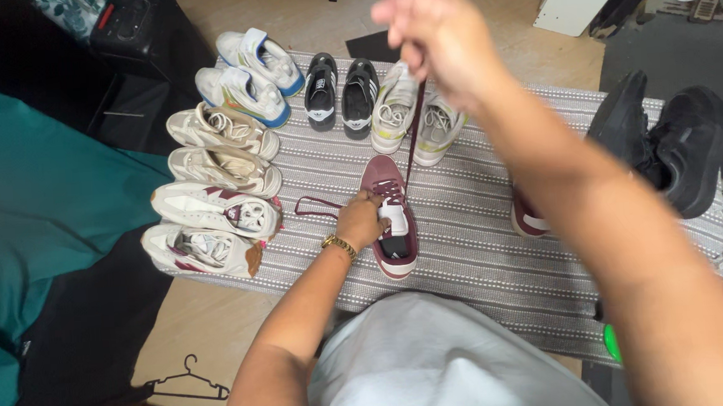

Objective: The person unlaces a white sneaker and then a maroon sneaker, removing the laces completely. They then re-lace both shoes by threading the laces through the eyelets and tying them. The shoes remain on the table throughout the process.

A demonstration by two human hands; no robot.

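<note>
A maroon sneaker (390, 194) with a white tongue sits on the striped grey rug (480, 221) in front of me. My left hand (360, 220) presses on its side by the eyelets, a gold bracelet on the wrist. My right hand (431, 36) is raised high and pinches the end of the maroon lace (412, 137), which runs taut down to the shoe. The lace's other end (316, 207) lies looped on the rug to the left. The second maroon sneaker (528, 218) is mostly hidden behind my right arm.
Pairs of shoes line the rug: cream and maroon ones (212, 225) at left, white and blue ones (249, 76), black ones (340, 91), white and yellow ones (414, 112) behind. Black sneakers (667, 138) stand at right. A hanger (184, 385) lies on the floor, teal fabric (36, 214) at left.
</note>
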